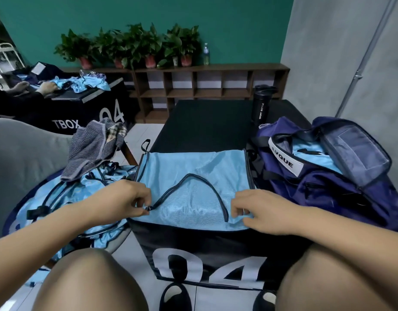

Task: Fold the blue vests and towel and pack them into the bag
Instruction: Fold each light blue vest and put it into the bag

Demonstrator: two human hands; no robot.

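On the black box (216, 122), a blue vest (193, 171) lies spread flat.
The left hand (124, 200) pinches its dark trim (218, 194) at the near edge; the right hand (261, 212) grips the near right corner with curled fingers. The open navy bag (328, 189) sits just right; more vests (65, 203) and a striped towel (92, 149) lie on the grey chair (25, 153) left.

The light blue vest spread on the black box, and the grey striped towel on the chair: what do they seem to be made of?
The light blue vest looks like thin synthetic mesh, slightly shiny: a fine weave grain shows, and dark binding edges it. The grey striped towel is probably soft cotton-like cloth, matte: it slumps in thick folds.
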